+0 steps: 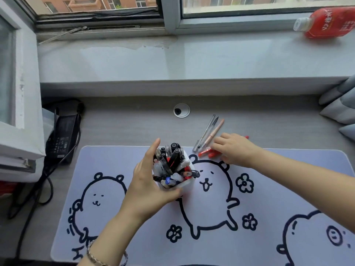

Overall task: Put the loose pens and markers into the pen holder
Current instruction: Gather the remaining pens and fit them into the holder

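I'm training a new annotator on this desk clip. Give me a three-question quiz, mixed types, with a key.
1. True or false: the left hand is wrapped around the white pen holder.
2. Multiple choice: the loose pens still outside the holder lie (A) left of it by the power adapter, (B) beyond it to the right, near the right hand, (C) on the windowsill.
3. Fill in: the red bottle rests on the ____.

Key:
1. True; its fingers curve around the holder's left side.
2. B; the right hand reaches over the red markers there.
3. Windowsill.
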`<state>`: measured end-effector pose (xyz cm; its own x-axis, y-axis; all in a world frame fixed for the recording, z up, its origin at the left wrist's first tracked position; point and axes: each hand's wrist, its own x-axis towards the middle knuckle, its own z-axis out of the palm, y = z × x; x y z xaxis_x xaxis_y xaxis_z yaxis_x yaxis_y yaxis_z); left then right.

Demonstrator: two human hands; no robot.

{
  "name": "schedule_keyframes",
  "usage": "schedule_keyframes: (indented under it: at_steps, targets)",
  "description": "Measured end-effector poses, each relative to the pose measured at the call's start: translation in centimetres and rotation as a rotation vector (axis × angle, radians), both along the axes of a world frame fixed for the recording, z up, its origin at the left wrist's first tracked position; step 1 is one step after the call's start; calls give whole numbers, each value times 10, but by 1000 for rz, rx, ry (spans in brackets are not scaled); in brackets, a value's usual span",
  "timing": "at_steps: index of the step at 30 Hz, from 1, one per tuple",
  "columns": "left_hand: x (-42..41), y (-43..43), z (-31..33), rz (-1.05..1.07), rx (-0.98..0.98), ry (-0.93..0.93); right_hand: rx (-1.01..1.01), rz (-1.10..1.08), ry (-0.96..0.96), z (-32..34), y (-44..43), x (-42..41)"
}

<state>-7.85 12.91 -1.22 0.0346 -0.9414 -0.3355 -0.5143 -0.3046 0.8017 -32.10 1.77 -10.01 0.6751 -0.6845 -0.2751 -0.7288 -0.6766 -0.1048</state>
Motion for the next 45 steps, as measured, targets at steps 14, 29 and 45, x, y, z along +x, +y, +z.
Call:
schedule_keyframes:
  at_steps: [14,29,45]
  targets:
    - [-3,5,-2,-100,-78,-24,-251,-255,-318,11,27,-1]
    - [-18,10,-4,-170,-125,-25,70,-703,-1547,104,122,28]
    - [-35,6,-1,-217,-251,-5,-61,-882,-1563,90,113,63]
